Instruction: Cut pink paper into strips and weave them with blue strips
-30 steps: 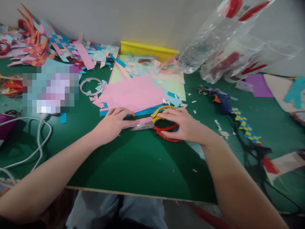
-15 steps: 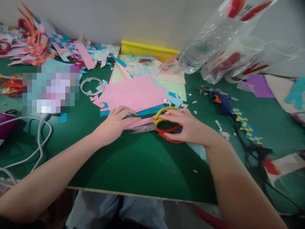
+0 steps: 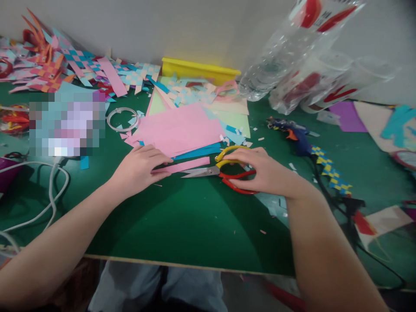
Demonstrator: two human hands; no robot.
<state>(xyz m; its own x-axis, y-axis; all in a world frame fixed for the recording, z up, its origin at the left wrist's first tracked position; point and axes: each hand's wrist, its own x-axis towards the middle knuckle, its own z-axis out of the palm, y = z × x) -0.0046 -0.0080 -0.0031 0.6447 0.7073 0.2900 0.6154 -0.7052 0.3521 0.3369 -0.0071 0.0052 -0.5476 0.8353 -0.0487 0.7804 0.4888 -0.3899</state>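
My left hand [image 3: 138, 171] pinches one end of a narrow pink paper strip [image 3: 191, 164] between thumb and fingers. In my right hand [image 3: 263, 169] is a pair of scissors [image 3: 203, 172] with one yellow and one red handle. Their blades are slightly parted and point left, just below the strip. Right behind the hands lies a larger pink sheet [image 3: 182, 128], with blue paper strips [image 3: 198, 151] along its near edge.
A silver ring [image 3: 121, 119] lies left of the sheet. Woven paper scraps [image 3: 84, 58] pile against the wall. A glue gun [image 3: 299, 141] lies at right, near bagged plastic cups [image 3: 325, 73]. A white cable [image 3: 53, 195] loops at left.
My left hand has moved left with the pink strip, and more of the strip shows. My right hand and the scissors have shifted slightly right, away from the left hand.
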